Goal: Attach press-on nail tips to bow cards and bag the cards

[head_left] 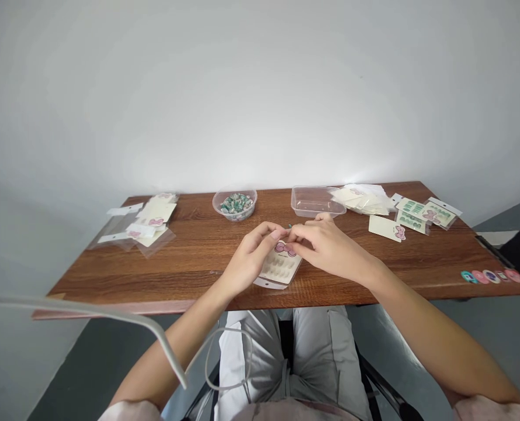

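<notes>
A cream card with a pink bow and rows of pale nail tips (280, 265) lies on the wooden table (198, 263) near its front edge. My left hand (252, 256) rests on the card's left side, fingers curled and pinched at its top. My right hand (329, 247) meets it from the right, fingertips pinched on a tiny green piece (290, 226) just above the bow. What exactly the left fingers grip is too small to make out.
A round clear bowl of green pieces (236, 204) and an empty rectangular clear tub (316, 200) stand at the back. Cards and clear sleeves (148, 225) lie left. More cards, some with green tips (420, 214), lie right. Round stickers (490, 276) sit at the right edge.
</notes>
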Tool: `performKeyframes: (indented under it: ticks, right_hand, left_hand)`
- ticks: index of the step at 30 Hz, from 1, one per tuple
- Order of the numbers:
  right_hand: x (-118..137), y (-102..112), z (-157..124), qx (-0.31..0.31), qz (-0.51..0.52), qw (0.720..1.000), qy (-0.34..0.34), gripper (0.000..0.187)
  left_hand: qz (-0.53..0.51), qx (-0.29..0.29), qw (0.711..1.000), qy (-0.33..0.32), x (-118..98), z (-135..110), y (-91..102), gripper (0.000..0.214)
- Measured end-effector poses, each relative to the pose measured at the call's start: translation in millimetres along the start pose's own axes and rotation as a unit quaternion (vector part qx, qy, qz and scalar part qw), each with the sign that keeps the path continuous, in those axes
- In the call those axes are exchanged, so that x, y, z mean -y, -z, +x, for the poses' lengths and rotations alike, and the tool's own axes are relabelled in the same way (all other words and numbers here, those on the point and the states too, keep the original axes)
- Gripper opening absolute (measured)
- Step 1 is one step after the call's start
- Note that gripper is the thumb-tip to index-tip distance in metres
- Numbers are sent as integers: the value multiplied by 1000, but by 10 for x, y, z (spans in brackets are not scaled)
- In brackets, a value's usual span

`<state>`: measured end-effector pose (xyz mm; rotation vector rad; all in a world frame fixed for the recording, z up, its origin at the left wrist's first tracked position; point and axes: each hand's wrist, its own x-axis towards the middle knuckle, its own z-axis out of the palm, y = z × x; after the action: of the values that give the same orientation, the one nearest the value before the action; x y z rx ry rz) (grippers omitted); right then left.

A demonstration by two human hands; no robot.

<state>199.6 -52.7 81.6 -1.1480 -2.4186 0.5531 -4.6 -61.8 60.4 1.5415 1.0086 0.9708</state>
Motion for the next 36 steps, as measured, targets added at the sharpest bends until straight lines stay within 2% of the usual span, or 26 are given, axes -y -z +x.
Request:
performKeyframes:
  ticks: [5, 11, 17, 19, 22, 25, 27, 28, 32, 34, 36]
  right_hand:
    - [29, 7, 33, 1, 21, 999, -33, 21]
    - [58, 1, 53, 7, 46, 997, -65, 24]
    - [42, -32, 51, -2, 55, 996, -71, 24]
    - [12, -40, 28, -53, 53, 996, -50, 21]
    - [-78, -57, -9, -189, 57, 980, -11, 17]
    - [-235, -108, -9, -334, 117, 935, -19, 23]
    - [-363, -169, 23, -378, 204, 902, -55, 29]
    - [-428, -208, 48, -360, 249, 896, -74, 33]
    - [-630, -376, 195, -192, 339, 914, -113, 40]
    - [-692, -437, 281, -172, 361, 909, -117, 39]
    - [-743, -466, 366, -184, 378, 900, -117, 39]
  left_hand:
    - [-19, -13, 1000, 17, 11, 3, -20, 32]
    - [-96, -24, 993, 72, 83, 21, -26, 30]
    - [-182, -6, 979, 87, 146, 41, 1, 28]
    - [-220, -1, 972, 84, 117, 51, 15, 28]
    - [-258, -22, 963, 70, 55, 81, 41, 26]
    - [-276, -42, 958, 64, 32, 135, 67, 26]
    - [-282, -50, 956, 63, 54, 192, 82, 27]
    - [-283, -52, 956, 61, 75, 229, 88, 28]
    - [-276, -62, 958, 44, 194, 431, 106, 29]
    - [-261, -60, 963, 36, 263, 542, 119, 31]
    - [-238, -53, 969, 27, 330, 639, 138, 35]
